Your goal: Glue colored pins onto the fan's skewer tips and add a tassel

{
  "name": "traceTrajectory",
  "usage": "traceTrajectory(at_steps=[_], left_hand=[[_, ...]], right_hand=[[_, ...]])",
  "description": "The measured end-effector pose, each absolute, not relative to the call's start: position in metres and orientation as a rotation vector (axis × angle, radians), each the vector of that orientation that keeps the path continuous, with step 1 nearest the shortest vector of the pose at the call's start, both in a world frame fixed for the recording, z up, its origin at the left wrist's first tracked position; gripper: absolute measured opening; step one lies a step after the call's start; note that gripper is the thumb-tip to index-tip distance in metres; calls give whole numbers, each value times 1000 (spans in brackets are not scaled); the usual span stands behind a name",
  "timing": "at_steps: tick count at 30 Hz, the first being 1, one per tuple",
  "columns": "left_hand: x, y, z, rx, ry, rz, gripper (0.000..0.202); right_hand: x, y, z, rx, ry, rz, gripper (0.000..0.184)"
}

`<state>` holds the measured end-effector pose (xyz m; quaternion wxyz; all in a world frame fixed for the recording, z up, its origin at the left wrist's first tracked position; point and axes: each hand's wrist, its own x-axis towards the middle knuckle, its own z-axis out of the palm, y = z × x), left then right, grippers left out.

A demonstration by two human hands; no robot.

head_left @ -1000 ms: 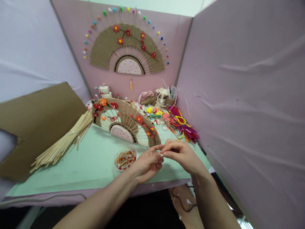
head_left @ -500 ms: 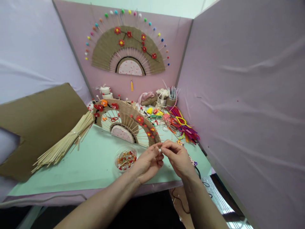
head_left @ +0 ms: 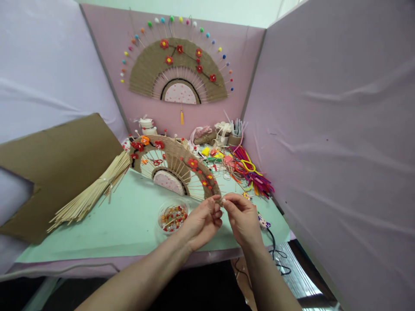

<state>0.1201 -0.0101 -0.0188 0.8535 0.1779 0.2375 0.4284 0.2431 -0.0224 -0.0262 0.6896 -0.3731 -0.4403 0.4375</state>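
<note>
My left hand (head_left: 201,223) and my right hand (head_left: 241,218) meet in a pinch at the lower right end of a burlap fan (head_left: 177,166) that lies on the pale green table (head_left: 113,229). The fingertips of both hands close on a thin stick at the fan's edge, where a small white bead shows between them. The fan carries red and orange flowers, radiating sticks and a pink half-round at its base. A clear round dish of red, orange and clear beads (head_left: 172,216) sits just left of my left hand.
A bundle of bamboo sticks (head_left: 90,194) lies at the left on a brown cardboard sheet (head_left: 55,164). Coloured pipe cleaners (head_left: 251,172), ribbons and small cups crowd the back right. A finished fan (head_left: 178,69) hangs on the pink back panel. A black cord (head_left: 275,250) trails off the right edge.
Both hands stayed pinched together and shifted slightly toward the fan's end. The view moved a little, showing more of the table's right edge and the black cord.
</note>
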Motion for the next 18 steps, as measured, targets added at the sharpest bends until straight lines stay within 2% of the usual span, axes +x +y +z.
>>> traceTrajectory(at_steps=[4, 7, 10, 14, 18], left_hand=[[116, -9, -23, 362, 551, 906, 36], [115, -10, -24, 441, 607, 917, 35], [116, -11, -22, 581, 680, 987, 33], [113, -8, -15, 788, 807, 1107, 14], [104, 0, -10, 985, 945, 1214, 31]], right_hand=[[255, -2, -26, -892, -919, 819, 13], [264, 18, -21, -944, -938, 659, 13], [267, 32, -19, -976, -988, 644, 14], [266, 40, -23, -1026, -1054, 636, 16], [266, 41, -28, -1037, -1080, 611, 19]])
